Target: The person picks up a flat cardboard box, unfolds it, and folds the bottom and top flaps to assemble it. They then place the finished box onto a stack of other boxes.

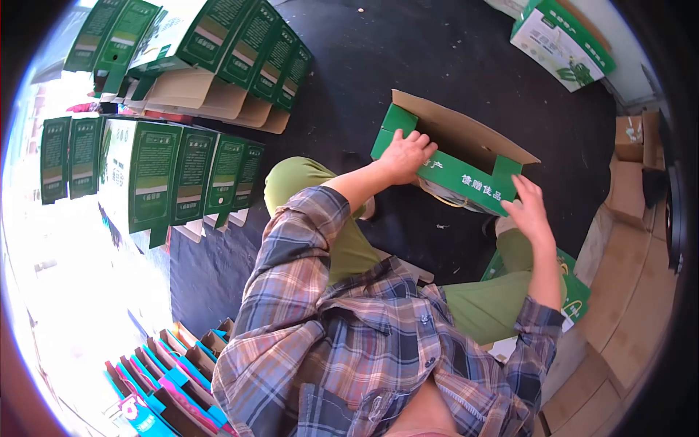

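Observation:
A green cardboard gift box [455,172] with white lettering stands between my knees. Its top is open; the brown inside shows and a long brown flap rises at the far side. My left hand [408,156] is closed over the left part of the near top edge, fingers curled toward the opening. At the near right corner, my right hand [528,207] grips the green panel, with the thumb on the near face and fingers along the side. A cord-like handle hangs on the near face below the lettering. The box's lower part is mostly hidden.
Open green boxes [155,175] stand in rows at the left. Blue and pink cartons [175,386] sit at lower left. Another green box [562,45] is at upper right, and a green box [575,295] lies beside my right leg. Brown cartons [619,269] line the right. The floor covering [349,65] is black.

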Motion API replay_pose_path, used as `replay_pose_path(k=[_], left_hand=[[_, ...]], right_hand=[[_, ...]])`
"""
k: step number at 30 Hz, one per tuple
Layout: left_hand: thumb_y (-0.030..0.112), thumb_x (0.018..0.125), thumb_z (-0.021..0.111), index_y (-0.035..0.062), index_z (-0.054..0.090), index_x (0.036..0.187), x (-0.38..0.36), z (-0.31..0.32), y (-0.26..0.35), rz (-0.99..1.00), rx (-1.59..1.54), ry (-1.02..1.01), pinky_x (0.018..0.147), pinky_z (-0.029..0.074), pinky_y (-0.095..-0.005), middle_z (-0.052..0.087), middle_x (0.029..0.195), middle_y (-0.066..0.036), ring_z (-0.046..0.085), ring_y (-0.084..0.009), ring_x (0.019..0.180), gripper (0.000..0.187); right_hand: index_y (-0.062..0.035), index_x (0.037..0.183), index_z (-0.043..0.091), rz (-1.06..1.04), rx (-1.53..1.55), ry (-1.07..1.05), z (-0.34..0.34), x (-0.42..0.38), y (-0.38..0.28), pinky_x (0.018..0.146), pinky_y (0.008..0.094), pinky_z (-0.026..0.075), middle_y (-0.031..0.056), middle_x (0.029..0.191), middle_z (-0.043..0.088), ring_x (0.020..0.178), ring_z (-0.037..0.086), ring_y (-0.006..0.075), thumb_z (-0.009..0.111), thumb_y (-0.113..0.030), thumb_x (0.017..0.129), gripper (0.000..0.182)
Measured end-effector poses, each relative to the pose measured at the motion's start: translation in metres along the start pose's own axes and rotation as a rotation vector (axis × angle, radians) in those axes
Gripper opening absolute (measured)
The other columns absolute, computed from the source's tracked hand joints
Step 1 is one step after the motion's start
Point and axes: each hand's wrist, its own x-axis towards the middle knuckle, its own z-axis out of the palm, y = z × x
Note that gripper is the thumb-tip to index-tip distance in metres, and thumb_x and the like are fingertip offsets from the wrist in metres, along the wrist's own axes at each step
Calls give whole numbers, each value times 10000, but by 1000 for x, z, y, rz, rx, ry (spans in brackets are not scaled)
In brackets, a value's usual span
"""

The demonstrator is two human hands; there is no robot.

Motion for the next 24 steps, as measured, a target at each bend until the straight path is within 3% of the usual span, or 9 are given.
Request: replay_pose_path(k=[4, 8, 12, 14, 15, 18, 20, 22, 24], left_hand=[[301, 618, 788, 94, 481, 1282, 5, -6, -2, -28, -47, 0, 908, 374, -460, 507, 1139, -83, 470, -269, 1109, 761], [347, 600, 801, 64, 479, 1278, 6, -22, -7, -185, -257, 54, 908, 382, -460, 492, 1163, -107, 440, -288, 1138, 802], [374, 599, 811, 20, 496, 1252, -2, -47, -20, -316, -442, 160, 933, 385, -463, 483, 1157, -158, 427, -329, 1136, 808], [371, 600, 810, -2, 502, 1245, -10, -67, -32, -356, -595, 401, 959, 385, -438, 489, 1137, -186, 428, -340, 1137, 806], [364, 601, 808, -21, 497, 1249, -19, -95, -35, -404, -690, 393, 988, 375, -418, 488, 1144, -217, 434, -347, 1134, 815], [355, 667, 786, -43, 501, 1242, -58, -152, -51, -504, -895, 642, 942, 415, -368, 533, 1123, -154, 519, -254, 1052, 756], [327, 741, 745, -26, 531, 1219, -96, -199, -56, -481, -1262, 756, 920, 425, -329, 589, 1036, -87, 564, -195, 972, 632], [320, 789, 712, -10, 572, 1162, -139, -240, -59, -524, -1302, 962, 838, 471, -327, 628, 978, -66, 591, -181, 874, 517], [303, 836, 667, 30, 590, 1154, -187, -259, -86, -567, -1265, 1235, 787, 503, -317, 633, 1016, -76, 615, -185, 882, 426]], right_hand=[[-43, 1316, 487, 85, 110, 127, -47, -25, -1, 1049, 371, 335, 164, 1326, 494, 1243, 432, 307, 641, -157, 798, 552], [-42, 1305, 501, 206, 326, 228, -49, -43, 37, 946, 328, 426, 147, 1277, 539, 1143, 526, 227, 612, -128, 851, 475], [-37, 1302, 504, 267, 438, 242, -42, -46, 68, 916, 323, 447, 157, 1183, 598, 1055, 574, 209, 604, -120, 871, 450], [-37, 1301, 505, 282, 470, 244, -43, -45, 69, 909, 319, 449, 162, 1156, 612, 1026, 587, 206, 601, -119, 877, 443], [-39, 1302, 505, 314, 477, 218, -43, -44, 70, 904, 316, 452, 165, 1159, 610, 1018, 589, 204, 597, -117, 881, 438], [-45, 1306, 504, 329, 447, 173, -46, -41, 60, 812, 293, 477, 139, 1129, 617, 945, 586, 173, 590, -121, 888, 433], [-59, 1305, 510, 367, 471, 146, -49, -41, 45, 684, 258, 464, 99, 1097, 620, 877, 566, 132, 594, -149, 889, 434], [-67, 1306, 512, 367, 487, 154, -44, -37, 52, 632, 242, 439, 79, 1081, 617, 838, 548, 111, 593, -161, 890, 435], [-75, 1307, 514, 374, 501, 165, -41, -35, 61, 581, 226, 414, 59, 1066, 615, 799, 529, 90, 593, -173, 890, 436]])
